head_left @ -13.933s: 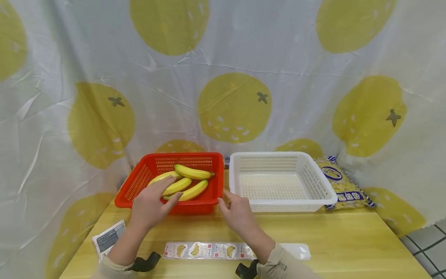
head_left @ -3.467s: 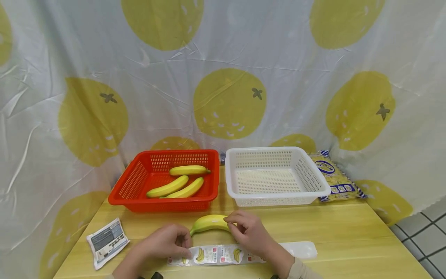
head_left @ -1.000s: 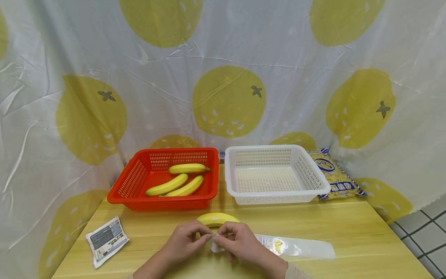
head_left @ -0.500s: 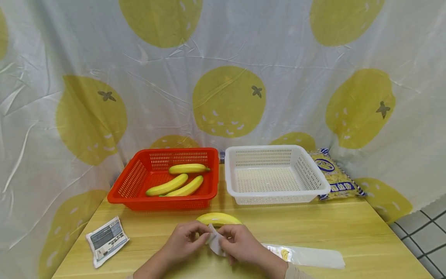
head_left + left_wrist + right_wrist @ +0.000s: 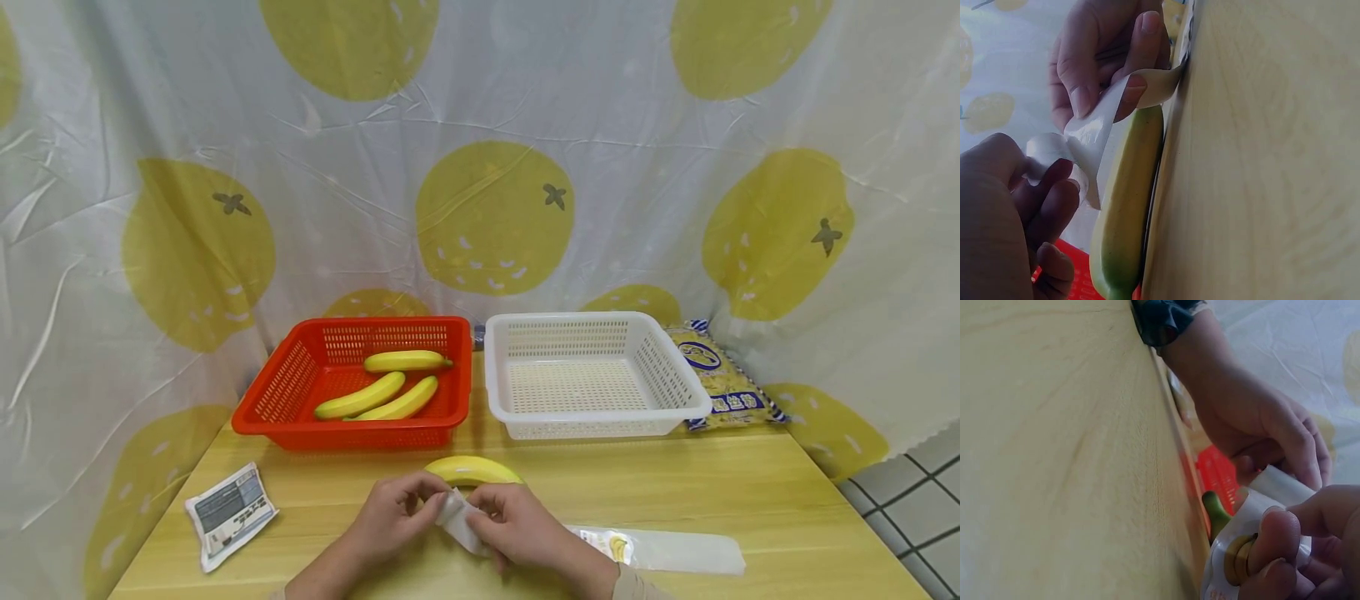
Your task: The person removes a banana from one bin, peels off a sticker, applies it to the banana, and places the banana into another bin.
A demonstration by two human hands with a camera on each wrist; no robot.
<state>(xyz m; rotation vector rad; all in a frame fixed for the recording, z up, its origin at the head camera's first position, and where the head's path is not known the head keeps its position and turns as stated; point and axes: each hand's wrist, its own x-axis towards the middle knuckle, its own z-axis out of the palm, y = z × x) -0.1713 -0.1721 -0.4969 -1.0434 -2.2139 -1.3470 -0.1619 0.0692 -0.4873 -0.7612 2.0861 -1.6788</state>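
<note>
Covered at lower centre, cut off along the edges
In the head view, the near side of the banana [image 5: 476, 469] at lower centre was covered by the left hand [image 5: 396, 515] and right hand [image 5: 517, 523], and a stretch of the label strip [image 5: 686, 552] was hidden behind the latter. The forearms [image 5: 326, 573] and table [image 5: 600, 479] were cut off by the bottom edge. The yellow bag [image 5: 731, 402] at right was partly covered by the white basket [image 5: 600, 414]; the small dark thing [image 5: 479, 337] beside it was too small to be identified. The fine print on the packet [image 5: 231, 517] at lower left could not be read. In the left wrist view, the red basket [image 5: 360, 437] was mostly hidden at lower left.
</note>
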